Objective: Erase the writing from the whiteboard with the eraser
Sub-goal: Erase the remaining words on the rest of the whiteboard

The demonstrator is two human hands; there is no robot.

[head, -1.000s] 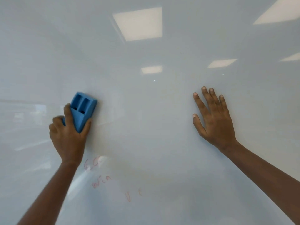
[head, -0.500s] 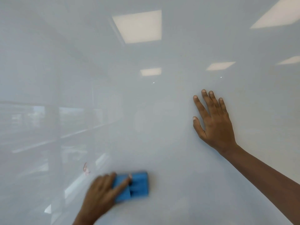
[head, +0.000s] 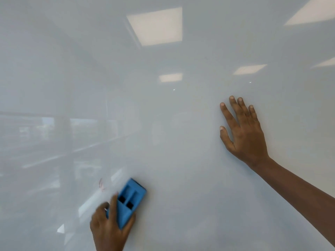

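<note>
The glossy whiteboard (head: 181, 142) fills the whole view. My left hand (head: 108, 227) grips a blue block eraser (head: 129, 201) low on the board, pressed against the surface and tilted up to the right. A small faint red mark (head: 101, 184) of writing sits just left of the eraser's top. My right hand (head: 243, 132) lies flat on the board at the right, fingers spread and pointing up, holding nothing.
Reflections of ceiling light panels (head: 155, 26) and windows (head: 54, 133) show on the board's surface. No edge, tray or other object is in view.
My left hand swept the eraser from the upper left down to the bottom, wiping out most of the red words, then tilted it upward. My right hand stayed put.
</note>
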